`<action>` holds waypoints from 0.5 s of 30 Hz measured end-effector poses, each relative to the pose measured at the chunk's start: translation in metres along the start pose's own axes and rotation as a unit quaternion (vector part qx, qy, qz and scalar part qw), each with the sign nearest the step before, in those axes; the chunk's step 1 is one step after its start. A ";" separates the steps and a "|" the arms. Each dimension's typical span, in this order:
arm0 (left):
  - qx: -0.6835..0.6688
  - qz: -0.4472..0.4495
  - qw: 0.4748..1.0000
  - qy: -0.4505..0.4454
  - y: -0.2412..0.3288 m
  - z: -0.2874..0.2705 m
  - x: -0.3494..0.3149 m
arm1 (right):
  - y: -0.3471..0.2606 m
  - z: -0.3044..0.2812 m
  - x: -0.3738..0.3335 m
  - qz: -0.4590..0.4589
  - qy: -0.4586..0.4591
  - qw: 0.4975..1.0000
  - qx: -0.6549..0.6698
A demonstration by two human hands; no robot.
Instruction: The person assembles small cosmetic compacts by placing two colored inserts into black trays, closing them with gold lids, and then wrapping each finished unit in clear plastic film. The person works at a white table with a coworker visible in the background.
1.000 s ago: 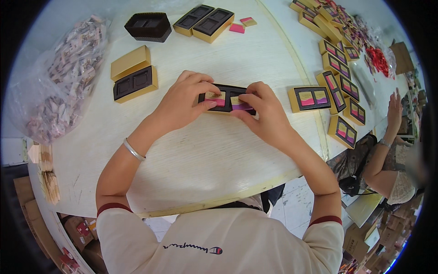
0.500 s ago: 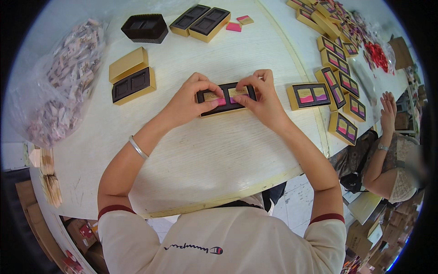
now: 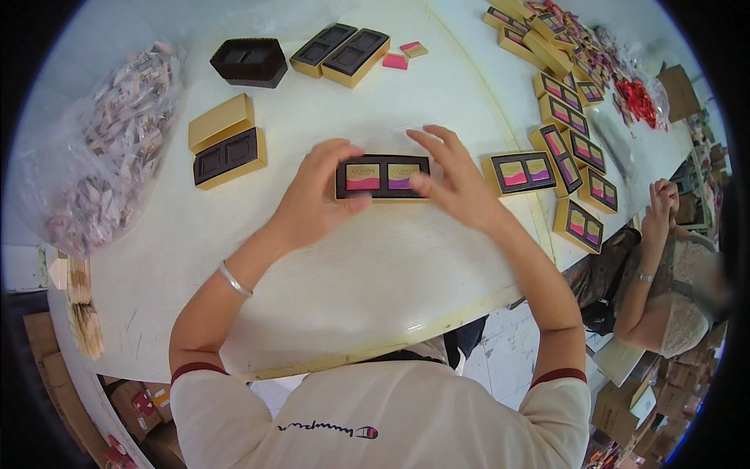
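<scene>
Mid-frame, the gold-edged box (image 3: 383, 195) lay long axis left-to-right, the left hand (image 3: 311, 195) half-curled round one end, grip unclear, the right hand (image 3: 462, 187) spread, empty, equally near.

- Gold rectangular card box (image 3: 383, 201), centre: smooth, metallic sheen.
- Dark brown plastic tray (image 3: 383, 178) inside it: mostly matt.
- Pink-and-gold square (image 3: 362, 177) and purple-and-gold square (image 3: 399, 177): smooth wrappers, slight gloss.
- Wide off-white tabletop (image 3: 351, 273): smooth, faintly wood-grained, softly reflective.
- Clear plastic bag (image 3: 58, 176), left: crinkled, glossy.
- Round silver metal bracelet (image 3: 234, 280): polished.
- Cream cloth shirt (image 3: 437, 399), near: matt.
</scene>
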State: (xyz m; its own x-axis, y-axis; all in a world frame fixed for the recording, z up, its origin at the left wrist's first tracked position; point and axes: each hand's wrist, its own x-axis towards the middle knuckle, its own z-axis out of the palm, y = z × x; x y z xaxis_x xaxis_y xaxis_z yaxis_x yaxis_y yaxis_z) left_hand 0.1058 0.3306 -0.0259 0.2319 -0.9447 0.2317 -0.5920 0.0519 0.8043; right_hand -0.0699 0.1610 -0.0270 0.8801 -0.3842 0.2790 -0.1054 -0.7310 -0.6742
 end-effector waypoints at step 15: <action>0.363 0.007 0.922 0.138 -0.023 -0.020 0.107 | 0.023 -0.091 -0.049 -0.060 -0.116 0.951 -0.280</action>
State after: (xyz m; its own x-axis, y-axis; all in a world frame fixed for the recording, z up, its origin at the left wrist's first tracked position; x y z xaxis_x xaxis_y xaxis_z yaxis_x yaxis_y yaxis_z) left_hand 0.1594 0.2351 -0.0090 0.3480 -0.8225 0.4498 -0.9336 -0.2605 0.2460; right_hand -0.1575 0.1120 0.0059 0.9732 -0.1909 0.1286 -0.1699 -0.9727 -0.1578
